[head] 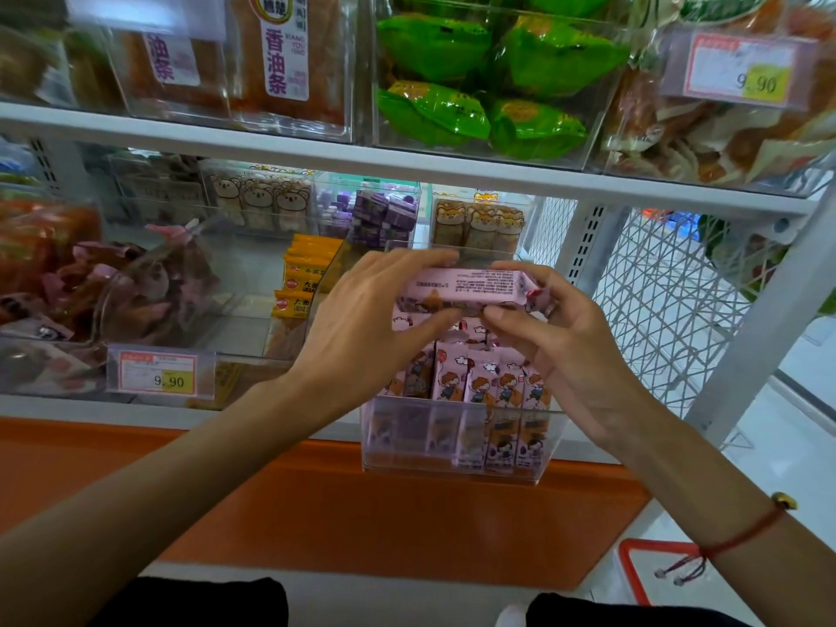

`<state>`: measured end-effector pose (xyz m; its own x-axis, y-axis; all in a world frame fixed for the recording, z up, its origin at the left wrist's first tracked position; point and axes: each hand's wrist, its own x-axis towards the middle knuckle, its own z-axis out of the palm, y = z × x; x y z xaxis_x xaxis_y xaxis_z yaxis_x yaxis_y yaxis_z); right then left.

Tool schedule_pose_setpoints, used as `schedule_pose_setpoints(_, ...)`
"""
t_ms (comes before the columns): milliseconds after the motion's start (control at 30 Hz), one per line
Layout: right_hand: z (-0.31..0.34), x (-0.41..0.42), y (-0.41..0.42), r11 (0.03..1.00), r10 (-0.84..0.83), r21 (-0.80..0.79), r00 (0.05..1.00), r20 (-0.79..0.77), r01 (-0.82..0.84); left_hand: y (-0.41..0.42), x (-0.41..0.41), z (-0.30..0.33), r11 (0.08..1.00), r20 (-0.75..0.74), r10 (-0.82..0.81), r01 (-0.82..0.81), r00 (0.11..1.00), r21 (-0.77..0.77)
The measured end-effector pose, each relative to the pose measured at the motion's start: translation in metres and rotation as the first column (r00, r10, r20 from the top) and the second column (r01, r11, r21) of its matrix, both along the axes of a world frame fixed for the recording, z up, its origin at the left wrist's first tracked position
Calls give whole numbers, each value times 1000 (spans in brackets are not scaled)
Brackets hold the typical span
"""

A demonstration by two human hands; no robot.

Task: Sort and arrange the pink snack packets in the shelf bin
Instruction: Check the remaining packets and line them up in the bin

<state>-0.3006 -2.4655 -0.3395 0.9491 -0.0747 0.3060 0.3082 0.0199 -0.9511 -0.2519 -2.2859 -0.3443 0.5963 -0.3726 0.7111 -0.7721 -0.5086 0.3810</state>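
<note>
A pink snack packet [470,287] is lying flat on its side above the clear shelf bin [457,445], its printed back facing up. More pink packets [479,382] with cartoon figures are standing upright in a row at the bin's front, packed side by side, while others are lying behind them.

Glossy pink film packets [470,289] sit in a clear, smooth plastic bin [457,445] on seemingly painted-metal shelving [271,144].
</note>
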Motion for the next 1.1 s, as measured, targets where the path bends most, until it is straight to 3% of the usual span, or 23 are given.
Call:
schedule_pose_setpoints(133, -2, -2, -2, 1000, 23, -12, 999, 33, -23, 3, 2, 1, 1000, -31, -23, 23, 999, 6)
schedule_pose_setpoints(233, -1, -2, 0, 998, -4, 60, 1000, -16, 5, 3, 1, 3, 989, -309, -135, 109, 941, -100)
schedule_pose_setpoints(300, 0, -1, 2, 996, -56, 63, 995, -88, 62, 0, -1, 7, 961, -612, -265, 149, 746, -234)
schedule_pose_setpoints(367, 0, -1, 3, 995, -84, 30, 980, -182, 91, -3, -3, 8, 961, -808, -275, 127, 521, -245)
schedule_pose_setpoints(467, -2, 0, 4, 997, -50, 40, 960, -276, 63, -6, -1, 4, 965, -870, -261, 141, 419, -221)
schedule_pose_setpoints(633, 0, 2, 4, 998, -34, 47, 964, -263, 48, -2, 0, 2, 961, -829, -277, 137, 486, -241)
schedule_pose_setpoints(767, 0, 0, 11, 994, 100, 62, 966, -238, -88, -8, -3, 1, 861, -700, -456, 74, 550, -503)
schedule_pose_setpoints(833, -2, -1, 16, 997, 64, -21, 979, -193, -69, -10, -4, 3, 822, -653, -478, 37, 587, -568)
schedule_pose_setpoints(933, -1, -2, 19, 979, -49, -202, 997, -55, 37, -10, -3, 4, 854, -614, -404, 39, 678, -520)
schedule_pose_setpoints(1033, 2, -2, 15, 928, -54, -364, 996, 70, 76, -6, -1, 6, 857, -526, -337, 23, 781, -515)
schedule_pose_setpoints(1100, 0, 0, 10, 872, -37, -483, 995, 96, 79, -3, 0, 8, 831, -489, -377, 55, 786, -553)
